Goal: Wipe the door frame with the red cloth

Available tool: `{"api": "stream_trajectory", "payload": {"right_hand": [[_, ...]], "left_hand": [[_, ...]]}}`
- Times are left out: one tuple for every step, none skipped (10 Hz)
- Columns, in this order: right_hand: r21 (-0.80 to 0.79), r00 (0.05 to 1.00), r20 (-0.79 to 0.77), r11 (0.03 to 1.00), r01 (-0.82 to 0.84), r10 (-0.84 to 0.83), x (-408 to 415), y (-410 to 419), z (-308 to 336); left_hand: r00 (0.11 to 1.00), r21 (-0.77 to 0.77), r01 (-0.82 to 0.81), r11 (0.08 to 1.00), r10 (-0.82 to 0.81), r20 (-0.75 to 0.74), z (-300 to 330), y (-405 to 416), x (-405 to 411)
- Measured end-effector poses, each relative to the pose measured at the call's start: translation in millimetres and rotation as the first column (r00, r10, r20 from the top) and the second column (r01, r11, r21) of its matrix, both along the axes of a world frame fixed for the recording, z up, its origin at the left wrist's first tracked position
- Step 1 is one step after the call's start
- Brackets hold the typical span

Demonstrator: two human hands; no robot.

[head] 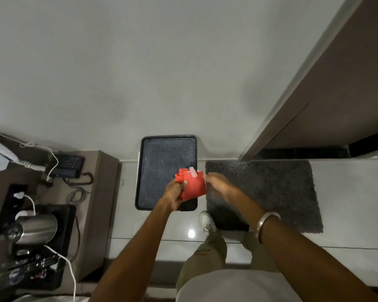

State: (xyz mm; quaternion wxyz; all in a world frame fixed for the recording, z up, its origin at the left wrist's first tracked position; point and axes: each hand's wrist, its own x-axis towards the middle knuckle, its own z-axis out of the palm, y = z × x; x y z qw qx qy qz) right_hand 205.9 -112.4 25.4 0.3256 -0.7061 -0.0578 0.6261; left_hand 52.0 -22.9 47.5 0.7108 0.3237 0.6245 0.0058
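The left hand is closed around one side of the red cloth while the right hand, somewhat blurred, is set against its opposite edge, the cloth being held above the black tray, well apart from the door frame at upper right.

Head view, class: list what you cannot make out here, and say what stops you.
- Right hand: motion blur hides whether its fingers pinch the red cloth.
- Door frame: top cut off by the picture edge.
- Items in the tray beside the kettle: too dark and small.
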Motion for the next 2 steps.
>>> {"api": "stream_trajectory", "payload": {"right_hand": [[0.031, 0.999, 0.032, 0.999, -0.039, 0.038, -5, 11, -12], [0.058, 0.988, 0.142, 0.996, -0.069, 0.060, -2, 25, -15]], "left_hand": [[1.000, 0.034, 0.012, 0.999, -0.011, -0.013, -23, 21, -10], [0.996, 0.157, 0.035, 0.987, -0.021, -0.092, -59, 52, -19]]}}
